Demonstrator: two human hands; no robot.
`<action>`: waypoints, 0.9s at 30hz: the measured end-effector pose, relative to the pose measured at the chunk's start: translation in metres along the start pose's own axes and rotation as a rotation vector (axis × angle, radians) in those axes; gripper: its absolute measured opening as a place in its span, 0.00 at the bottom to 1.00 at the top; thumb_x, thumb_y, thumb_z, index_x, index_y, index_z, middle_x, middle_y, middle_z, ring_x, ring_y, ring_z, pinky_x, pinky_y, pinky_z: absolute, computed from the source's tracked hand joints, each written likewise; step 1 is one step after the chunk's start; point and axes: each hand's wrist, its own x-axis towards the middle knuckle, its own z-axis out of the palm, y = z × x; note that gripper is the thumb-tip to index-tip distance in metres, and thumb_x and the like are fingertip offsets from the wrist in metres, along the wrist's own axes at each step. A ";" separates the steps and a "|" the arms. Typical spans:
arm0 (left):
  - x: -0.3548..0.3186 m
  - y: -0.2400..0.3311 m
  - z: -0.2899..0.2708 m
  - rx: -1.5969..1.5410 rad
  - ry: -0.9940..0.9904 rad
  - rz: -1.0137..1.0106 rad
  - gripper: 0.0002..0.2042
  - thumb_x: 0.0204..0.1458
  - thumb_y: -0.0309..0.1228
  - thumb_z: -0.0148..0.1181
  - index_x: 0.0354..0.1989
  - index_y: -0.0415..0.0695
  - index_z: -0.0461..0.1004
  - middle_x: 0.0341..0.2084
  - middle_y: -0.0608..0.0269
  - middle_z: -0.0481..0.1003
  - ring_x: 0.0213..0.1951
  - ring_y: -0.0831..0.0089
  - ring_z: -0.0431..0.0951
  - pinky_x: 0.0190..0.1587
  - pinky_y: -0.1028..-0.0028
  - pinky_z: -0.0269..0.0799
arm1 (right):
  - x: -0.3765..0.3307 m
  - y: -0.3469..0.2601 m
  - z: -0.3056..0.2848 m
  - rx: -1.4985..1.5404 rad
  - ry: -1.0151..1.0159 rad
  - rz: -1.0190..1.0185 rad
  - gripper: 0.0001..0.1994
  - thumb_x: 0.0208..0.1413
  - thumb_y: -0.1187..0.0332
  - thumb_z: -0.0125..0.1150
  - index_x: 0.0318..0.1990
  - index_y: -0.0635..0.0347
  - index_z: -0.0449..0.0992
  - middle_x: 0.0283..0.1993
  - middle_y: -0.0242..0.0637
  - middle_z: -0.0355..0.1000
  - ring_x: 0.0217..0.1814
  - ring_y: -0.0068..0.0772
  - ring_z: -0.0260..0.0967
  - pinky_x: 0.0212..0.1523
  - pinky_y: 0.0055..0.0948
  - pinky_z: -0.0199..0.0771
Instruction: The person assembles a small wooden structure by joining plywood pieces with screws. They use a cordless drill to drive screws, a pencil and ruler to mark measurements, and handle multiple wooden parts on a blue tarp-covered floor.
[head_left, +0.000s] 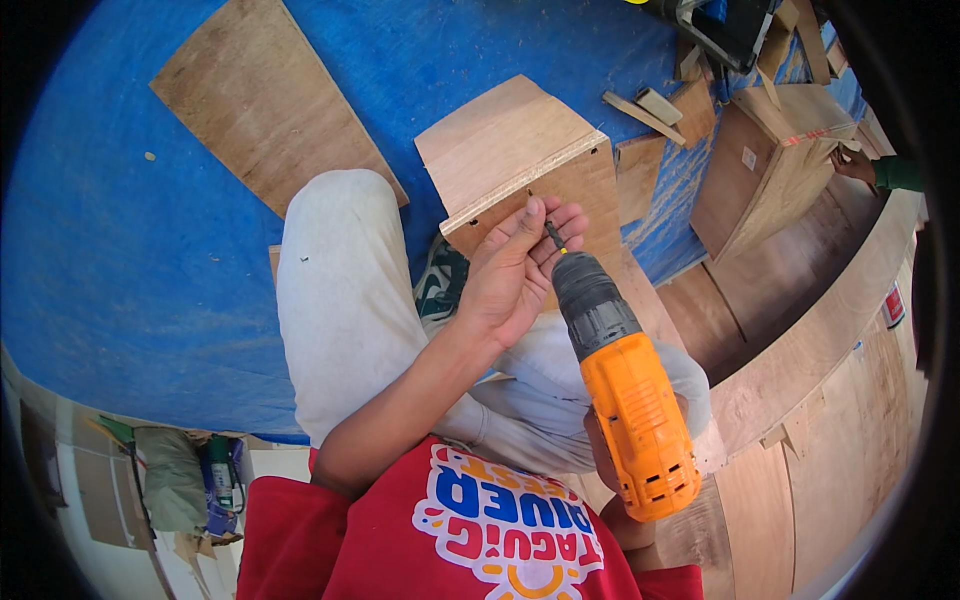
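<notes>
My right hand is wrapped round the handle of an orange and black cordless drill, which hides most of it. The drill points up and away, with a dark bit in its chuck. My left hand pinches thumb and forefinger together near the bit's front end; what lies between them is mostly covered. A thin dark tip shows just beyond the thumb, at the edge of a plywood box. The box stands just past my hands, with small dark spots along its near edge.
A loose plywood sheet lies on the blue tarp at the left. At the right stands another plywood box, touched by a co-worker's hand. Wood offcuts lie between the boxes. A curved plywood rim runs along the right.
</notes>
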 end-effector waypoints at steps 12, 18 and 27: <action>-0.003 0.002 0.002 0.053 0.018 0.009 0.44 0.68 0.66 0.36 0.63 0.27 0.68 0.59 0.37 0.75 0.62 0.53 0.77 0.68 0.59 0.70 | 0.011 -0.009 0.005 0.219 0.124 -0.121 0.13 0.50 0.69 0.75 0.40 0.63 0.77 0.31 0.42 0.75 0.31 0.46 0.79 0.30 0.33 0.75; -0.001 -0.008 -0.008 0.109 -0.002 0.109 0.48 0.66 0.69 0.33 0.66 0.26 0.66 0.64 0.35 0.70 0.68 0.53 0.70 0.70 0.62 0.66 | 0.015 -0.007 0.007 0.399 0.087 -0.015 0.17 0.50 0.69 0.76 0.44 0.66 0.78 0.35 0.46 0.78 0.35 0.48 0.80 0.33 0.35 0.77; -0.001 -0.020 -0.032 0.235 -0.013 0.171 0.57 0.60 0.78 0.24 0.66 0.26 0.68 0.64 0.35 0.71 0.70 0.55 0.68 0.70 0.69 0.61 | 0.019 -0.008 -0.001 0.021 -0.014 -0.177 0.21 0.49 0.68 0.75 0.49 0.68 0.78 0.35 0.47 0.76 0.34 0.48 0.78 0.32 0.37 0.76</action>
